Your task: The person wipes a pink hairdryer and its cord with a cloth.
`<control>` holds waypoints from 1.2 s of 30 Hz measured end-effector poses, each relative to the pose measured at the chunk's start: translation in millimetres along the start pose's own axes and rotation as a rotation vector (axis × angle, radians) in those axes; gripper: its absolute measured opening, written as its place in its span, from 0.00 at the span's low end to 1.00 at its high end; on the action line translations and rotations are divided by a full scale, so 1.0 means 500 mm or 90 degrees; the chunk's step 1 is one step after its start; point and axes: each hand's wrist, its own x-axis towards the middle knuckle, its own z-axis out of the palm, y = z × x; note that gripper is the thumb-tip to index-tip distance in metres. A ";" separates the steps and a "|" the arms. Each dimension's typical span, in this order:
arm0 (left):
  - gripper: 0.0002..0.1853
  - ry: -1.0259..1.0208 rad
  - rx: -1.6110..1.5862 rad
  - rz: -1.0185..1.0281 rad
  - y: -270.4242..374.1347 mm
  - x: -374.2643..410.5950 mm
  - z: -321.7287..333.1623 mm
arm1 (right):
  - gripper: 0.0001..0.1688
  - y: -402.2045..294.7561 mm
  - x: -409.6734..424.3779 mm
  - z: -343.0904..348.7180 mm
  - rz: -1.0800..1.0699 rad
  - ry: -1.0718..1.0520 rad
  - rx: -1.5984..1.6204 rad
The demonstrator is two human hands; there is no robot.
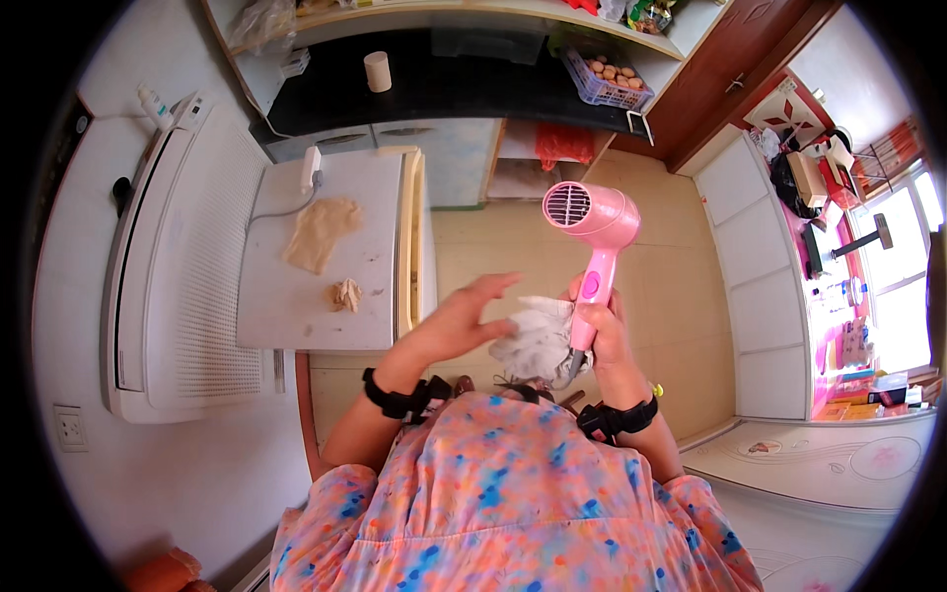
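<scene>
A pink hair dryer (pixel 601 222) is upright in my right hand (pixel 608 333), which grips its handle with the barrel at the top and the grilled end turned to the left. From the foot of the handle runs a grey cord. Between my hands a crumpled, spotted white cloth (pixel 536 340) hangs beside the handle; part of it is behind the dryer and my right fingers. My left hand (pixel 470 314), slightly blurred, has its fingers apart, the thumb at or very near the cloth's left edge. Whether it touches the cloth I cannot tell.
To the left a white-topped cabinet (pixel 274 311) carries a tan cloth (pixel 322 233), a crumpled tissue (pixel 346 294) and a power strip (pixel 311 169). Ahead, a black counter (pixel 459 96) holds a paper roll (pixel 377 72) and a basket of eggs (pixel 610 81). Cluttered white cabinets (pixel 762 296) line the right.
</scene>
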 end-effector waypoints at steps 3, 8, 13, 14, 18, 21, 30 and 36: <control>0.22 -0.071 -0.001 0.081 -0.013 0.021 0.030 | 0.13 -0.001 0.001 0.003 -0.032 -0.027 0.027; 0.18 -0.115 -0.389 0.000 -0.015 0.006 0.027 | 0.11 0.010 0.000 -0.014 -0.055 0.009 -0.017; 0.18 -0.037 -0.907 -0.042 -0.033 -0.009 0.035 | 0.15 0.016 0.006 -0.027 0.001 0.067 -0.050; 0.20 0.023 -0.875 -0.030 -0.030 -0.006 0.029 | 0.14 0.026 0.012 -0.038 -0.005 0.074 -0.063; 0.23 0.101 -0.917 0.071 0.008 0.021 -0.027 | 0.09 0.052 0.019 -0.079 -0.010 0.130 0.046; 0.25 0.227 -0.905 0.095 0.040 0.050 -0.069 | 0.11 0.048 0.013 -0.098 0.029 0.147 0.077; 0.21 -0.016 -0.831 -0.174 -0.002 0.092 0.167 | 0.24 0.149 0.020 -0.125 0.069 0.136 0.278; 0.19 -0.055 -0.090 0.037 0.001 0.079 0.086 | 0.17 0.146 0.014 -0.116 0.143 0.170 0.384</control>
